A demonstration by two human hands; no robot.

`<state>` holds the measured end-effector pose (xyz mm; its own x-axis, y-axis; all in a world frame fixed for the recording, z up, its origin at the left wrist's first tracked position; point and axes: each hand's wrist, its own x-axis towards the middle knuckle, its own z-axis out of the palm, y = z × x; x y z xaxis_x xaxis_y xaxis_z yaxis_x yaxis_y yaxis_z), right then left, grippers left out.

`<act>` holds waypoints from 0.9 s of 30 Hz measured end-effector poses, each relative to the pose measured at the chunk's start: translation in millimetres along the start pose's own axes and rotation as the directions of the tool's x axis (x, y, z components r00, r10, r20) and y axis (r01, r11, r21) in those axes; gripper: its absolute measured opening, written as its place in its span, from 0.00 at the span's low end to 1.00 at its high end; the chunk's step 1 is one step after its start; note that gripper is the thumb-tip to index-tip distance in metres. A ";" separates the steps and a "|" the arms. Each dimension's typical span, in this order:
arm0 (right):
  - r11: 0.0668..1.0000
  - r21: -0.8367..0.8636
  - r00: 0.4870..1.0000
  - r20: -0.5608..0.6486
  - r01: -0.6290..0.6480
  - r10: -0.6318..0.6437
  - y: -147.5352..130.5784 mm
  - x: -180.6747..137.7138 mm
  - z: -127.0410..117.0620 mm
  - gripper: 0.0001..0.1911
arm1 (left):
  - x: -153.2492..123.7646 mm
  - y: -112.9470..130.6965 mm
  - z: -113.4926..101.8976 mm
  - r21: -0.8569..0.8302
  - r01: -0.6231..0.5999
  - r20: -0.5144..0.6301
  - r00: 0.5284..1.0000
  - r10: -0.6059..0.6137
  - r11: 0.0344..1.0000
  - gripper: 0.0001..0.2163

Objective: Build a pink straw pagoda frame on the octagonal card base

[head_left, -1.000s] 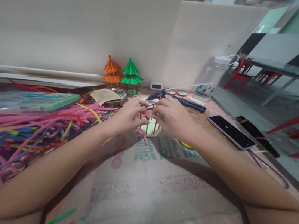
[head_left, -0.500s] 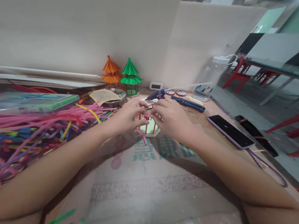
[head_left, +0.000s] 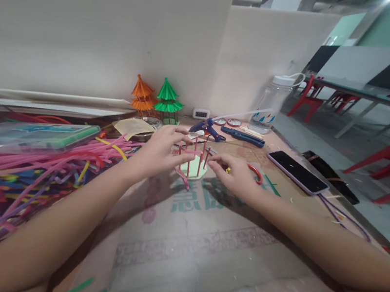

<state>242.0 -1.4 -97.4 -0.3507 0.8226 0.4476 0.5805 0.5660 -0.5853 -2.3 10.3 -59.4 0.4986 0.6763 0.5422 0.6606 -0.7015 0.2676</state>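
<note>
Clearly, from the head camera, we have both hands around a small model frame, which stands upright at the middle of the worktable (head_left: 219,273) on a printed covering. It consists of a pale green base (head_left: 195,168) with thin reddish posts (head_left: 200,165) rising from it. Our left hand (head_left: 159,152) is at the frame's left side, fingers bent and thumb reaching across the near posts; we cannot tell whether it grips a post or only touches one. Our right hand (head_left: 235,176) is just beside the right-hand posts, its fingers curled and the tips close together; whether anything is pinched there, we cannot tell. A pink pipe cleaner (head_left: 184,179) sticks out at the frame's near left edge. Behind our work lies a blue glue gun (head_left: 207,126), with a white digital timer (head_left: 200,114) farther back and orange (head_left: 143,94) and green (head_left: 167,100) model pagodas to its left. Heaped pipe cleaners (head_left: 36,167) spread along our left, partly under a clear plastic case (head_left: 22,136). On our right we see a smartphone (head_left: 297,172) and, farther back, a clear water bottle (head_left: 270,101).
</note>
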 end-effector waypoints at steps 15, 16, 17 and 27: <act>0.934 0.340 0.987 0.149 -0.113 0.066 6.3 10.0 30.4 0.13 | -11.4 38.3 17.6 0.465 -0.033 -0.184 0.974 0.133 0.885 0.12; 0.932 0.345 0.986 0.152 -0.111 0.061 6.3 9.8 31.0 0.13 | -11.5 37.9 18.4 0.470 -0.034 -0.185 0.973 0.136 0.882 0.12; 0.933 0.343 0.987 0.149 -0.105 0.056 6.2 9.6 31.4 0.13 | -11.5 37.6 19.1 0.475 -0.035 -0.188 0.972 0.140 0.879 0.11; 0.950 0.304 0.992 0.122 -0.068 0.032 6.7 9.6 32.9 0.11 | -9.4 33.4 24.9 0.492 -0.052 -0.225 0.957 0.185 0.869 0.05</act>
<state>218.4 12.1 -119.3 -0.4186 0.8410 0.3429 0.3519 0.4982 -0.7924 29.1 -13.9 -75.4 0.4725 0.4667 0.7476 0.8245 -0.5337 -0.1878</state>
